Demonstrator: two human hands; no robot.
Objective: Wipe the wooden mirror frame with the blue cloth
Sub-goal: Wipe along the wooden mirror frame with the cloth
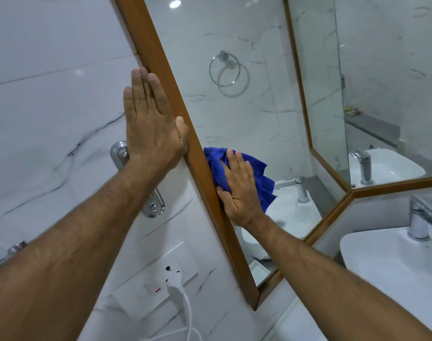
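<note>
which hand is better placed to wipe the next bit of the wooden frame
Right: the right hand presses the blue cloth against the wooden frame; the left hand lies flat, empty.

The right hand (239, 188) hides much of the blue cloth (260, 169).

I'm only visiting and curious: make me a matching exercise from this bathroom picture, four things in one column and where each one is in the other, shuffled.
Things
1. left hand
2. right hand
3. white electric plug
4. round chrome towel ring

Places
A. reflected in the mirror glass
B. pressing the fluffy blue cloth by the inner edge of the brown wooden mirror frame
C. flat on the white marble wall, at the frame's outer edge
D. in the white wall socket

Pairs: 1-C, 2-B, 3-D, 4-A
</note>
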